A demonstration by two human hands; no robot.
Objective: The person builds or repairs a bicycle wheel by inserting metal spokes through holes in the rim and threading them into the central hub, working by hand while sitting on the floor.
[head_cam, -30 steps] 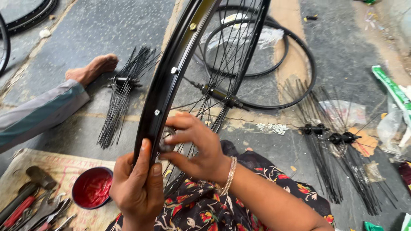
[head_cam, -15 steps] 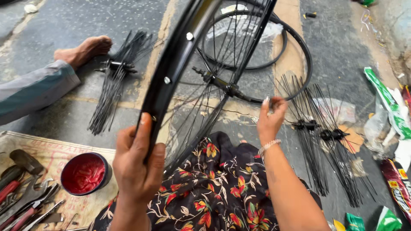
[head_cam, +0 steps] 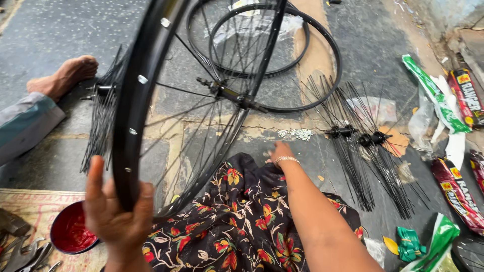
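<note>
My left hand grips the bottom of a black bicycle rim that stands upright over my lap. Thin spokes run from the rim to the hub in its middle. My right hand, a bangle on its wrist, reaches forward and down to the stone floor at the edge of my floral cloth. It holds nothing that I can see. A small pile of pale spoke nipples lies just beyond its fingertips.
Two bare black rims lie on the floor ahead. Hubs with loose spoke bundles lie to the right, another bundle to the left. Another person's foot and trouser leg are at left. A red bowl, hand tools and wrappers sit nearby.
My right hand has let go of the rim and moved right and down to the floor near the nipples. My left hand keeps hold of the rim, which has swung left.
</note>
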